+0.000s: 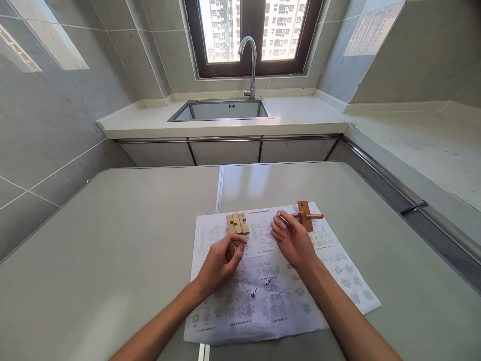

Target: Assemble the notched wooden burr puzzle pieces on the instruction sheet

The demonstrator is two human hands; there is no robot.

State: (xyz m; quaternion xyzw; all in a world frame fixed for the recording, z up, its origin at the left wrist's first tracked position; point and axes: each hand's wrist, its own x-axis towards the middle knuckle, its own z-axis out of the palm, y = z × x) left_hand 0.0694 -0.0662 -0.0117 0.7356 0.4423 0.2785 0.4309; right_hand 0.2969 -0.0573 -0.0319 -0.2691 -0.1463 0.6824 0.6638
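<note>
My left hand (222, 258) is closed over the printed paper (263, 301), thumb and forefinger drawn together. No object shows in it. Just beyond its fingertips lies a light wooden block puzzle (237, 224) of several interlocking pieces with a small gap in the middle. My right hand (293, 238) is turned partly palm up with its fingers curled. Behind it is a brown wooden piece (305, 216) marked 2: a flat plank crossed by a round rod. The rod's left end runs behind my right fingers, so whether they grip it is hidden.
Two small dark-and-white bits (253, 293) lie on the creased paper, on a pale tabletop (112, 250). A sink (221, 103) with a tall tap (252, 65) stands beyond, under a window. A stone counter (421, 135) runs along the right.
</note>
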